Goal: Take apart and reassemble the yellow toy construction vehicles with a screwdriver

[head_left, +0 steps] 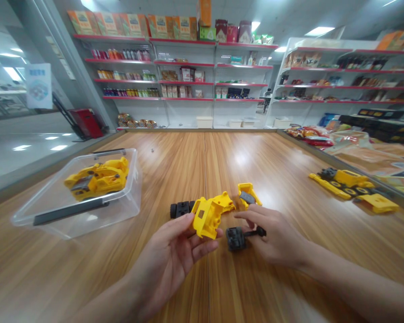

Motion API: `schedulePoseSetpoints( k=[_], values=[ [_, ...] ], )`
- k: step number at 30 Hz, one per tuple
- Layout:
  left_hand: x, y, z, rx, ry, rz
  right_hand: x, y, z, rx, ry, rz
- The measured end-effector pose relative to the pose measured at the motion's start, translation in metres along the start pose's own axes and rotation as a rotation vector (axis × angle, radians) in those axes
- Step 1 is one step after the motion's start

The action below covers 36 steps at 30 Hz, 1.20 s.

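My left hand (175, 251) holds a yellow toy vehicle body (210, 214) between thumb and fingers, just above the wooden table (195, 166). My right hand (274, 237) pinches a black wheel-and-axle piece (238, 237) right beside that body. A pair of black wheels (182, 209) lies on the table behind my left fingers. A small yellow cab part (249, 196) with a grey panel rests just beyond my right hand.
A clear plastic box (81, 199) at the left holds an assembled yellow toy truck (97, 178). More yellow toy vehicle parts (353, 188) lie at the right edge. Store shelves (188, 76) with goods stand behind the table. Snack packets (309, 134) are piled far right.
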State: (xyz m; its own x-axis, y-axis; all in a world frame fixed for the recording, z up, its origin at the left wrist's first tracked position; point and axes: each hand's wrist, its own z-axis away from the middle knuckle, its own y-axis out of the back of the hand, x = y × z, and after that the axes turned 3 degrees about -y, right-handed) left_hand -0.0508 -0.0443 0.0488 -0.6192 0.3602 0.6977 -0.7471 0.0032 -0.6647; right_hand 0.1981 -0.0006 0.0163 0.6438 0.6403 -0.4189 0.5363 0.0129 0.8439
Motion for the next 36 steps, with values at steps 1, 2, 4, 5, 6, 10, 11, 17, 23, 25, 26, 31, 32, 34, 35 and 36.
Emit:
schedulePoseSetpoints(
  k=[1, 2, 4, 5, 6, 10, 11, 17, 23, 25, 26, 31, 32, 34, 35, 36],
  values=[
    [0.000, 0.000, 0.000, 0.009, -0.011, -0.005, -0.003, 0.002, 0.000, -0.025, -0.025, 0.004],
    [0.000, 0.001, 0.000, 0.019, -0.022, -0.008, -0.005, 0.004, 0.000, -0.064, -0.042, 0.012],
    [0.000, 0.001, -0.001, 0.046, -0.035, -0.013, -0.008, 0.006, 0.000, -0.149, -0.050, 0.031],
    [0.000, 0.001, -0.001, 0.062, -0.037, -0.016, -0.009, 0.006, 0.001, -0.185, -0.049, 0.041],
    [0.001, 0.001, -0.001, 0.070, -0.037, -0.021, -0.009, 0.006, 0.001, -0.209, -0.047, 0.051],
    [0.000, 0.001, -0.003, 0.028, -0.017, -0.063, -0.006, 0.002, 0.002, -0.194, -0.058, 0.034],
    [-0.001, 0.002, -0.003, 0.012, -0.015, -0.084, -0.005, 0.002, 0.002, -0.166, -0.056, 0.004],
    [-0.009, 0.006, -0.002, -0.083, -0.015, -0.258, -0.014, 0.010, 0.004, 0.019, -0.017, -0.170],
    [-0.018, 0.006, -0.002, -0.143, 0.029, -0.326, -0.031, 0.005, 0.014, 0.096, -0.003, -0.149],
    [-0.021, 0.006, -0.002, -0.148, 0.035, -0.332, -0.038, 0.003, 0.016, 0.113, 0.001, -0.156],
    [-0.022, 0.006, -0.003, -0.153, 0.038, -0.327, -0.040, 0.002, 0.017, 0.120, 0.002, -0.171],
    [-0.022, 0.003, 0.000, -0.198, 0.080, -0.215, -0.050, 0.007, 0.020, 0.187, 0.089, -0.305],
    [-0.022, 0.002, 0.002, -0.207, 0.090, -0.190, -0.051, 0.008, 0.020, 0.193, 0.124, -0.324],
    [-0.020, -0.001, 0.004, -0.225, 0.110, -0.150, -0.052, 0.011, 0.019, 0.172, 0.182, -0.353],
    [-0.019, -0.002, 0.005, -0.232, 0.123, -0.137, -0.052, 0.012, 0.019, 0.156, 0.201, -0.361],
    [-0.019, -0.002, 0.005, -0.235, 0.134, -0.126, -0.051, 0.013, 0.018, 0.150, 0.216, -0.362]
  ],
)
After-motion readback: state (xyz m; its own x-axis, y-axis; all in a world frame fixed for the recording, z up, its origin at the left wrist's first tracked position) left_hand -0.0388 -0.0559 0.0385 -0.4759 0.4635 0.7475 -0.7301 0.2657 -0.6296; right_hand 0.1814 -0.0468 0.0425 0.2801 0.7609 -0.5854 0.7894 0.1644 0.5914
